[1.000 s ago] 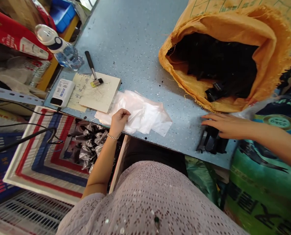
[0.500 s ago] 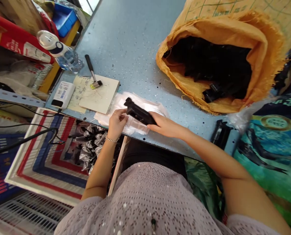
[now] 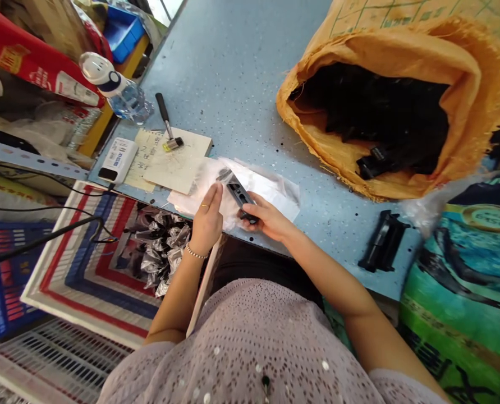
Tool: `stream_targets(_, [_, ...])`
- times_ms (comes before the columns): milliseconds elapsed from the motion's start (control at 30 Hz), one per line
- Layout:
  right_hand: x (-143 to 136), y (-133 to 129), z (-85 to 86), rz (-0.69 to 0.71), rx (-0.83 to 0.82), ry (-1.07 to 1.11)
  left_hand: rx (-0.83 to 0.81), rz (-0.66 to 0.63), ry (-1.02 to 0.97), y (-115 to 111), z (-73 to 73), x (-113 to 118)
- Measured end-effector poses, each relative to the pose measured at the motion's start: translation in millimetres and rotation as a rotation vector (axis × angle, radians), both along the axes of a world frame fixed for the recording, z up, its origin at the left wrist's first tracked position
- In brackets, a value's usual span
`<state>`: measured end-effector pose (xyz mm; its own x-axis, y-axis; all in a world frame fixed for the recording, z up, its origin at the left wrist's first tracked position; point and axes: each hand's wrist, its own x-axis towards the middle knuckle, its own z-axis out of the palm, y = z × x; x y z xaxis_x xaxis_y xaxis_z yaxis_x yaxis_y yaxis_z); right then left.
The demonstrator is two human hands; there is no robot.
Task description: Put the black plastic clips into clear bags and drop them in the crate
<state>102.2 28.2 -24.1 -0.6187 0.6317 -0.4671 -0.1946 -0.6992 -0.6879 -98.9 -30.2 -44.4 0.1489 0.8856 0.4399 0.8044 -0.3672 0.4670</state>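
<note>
A long black plastic part with a hollowed side facing up is in my right hand. My right fingers and thumb close around its near end. Something glossy, perhaps clear film, shows at its far end. Just left of the part is my left hand, fingers stretched out and held together. I cannot tell whether its fingertips touch the part or the film. Beneath both hands lies a stack of thin clear plastic bags on the blue speckled table.
An orange woven sack full of black parts lies at the right. Another black part rests by the table edge. A hammer lies on a pale board, near a water bottle. A basket holds wrapped pieces.
My right hand has turned the black part, so its hollowed side now shows. My left fingers have straightened from a pinch. The camera view has shifted slightly.
</note>
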Motion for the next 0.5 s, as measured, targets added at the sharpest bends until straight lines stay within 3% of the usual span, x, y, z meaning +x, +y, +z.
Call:
stream_targets(100, [1, -10, -3.7, 0.09, -0.102, 0.217, 0.071, -0.011, -0.016, -2, -0.6, 2])
stream_targets(167, [3, -16, -4.6, 0.105, -0.029, 0.139, 0.112, -0.137, -0.018, -8, 3.9, 8])
stream_targets(233, [3, -21, -4.2, 0.041, 0.207, -0.112, 0.112, -0.258, -0.034, -15, 10.8, 16])
stream_targets(333, [0, -31, -0.7, -0.081, 0.596, -0.457, 0.09, -0.252, -0.079, -23, 18.2, 20])
stream_targets(433, [-5, -45, 7.2, -0.09, 0.828, -0.571, 0.046, -0.29, -0.064, -25, 19.1, 21])
stream_targets(500, [-5, -55, 16.2, -0.014, 0.927, -0.536, 0.052, -0.291, -0.039, -28, 22.3, 20])
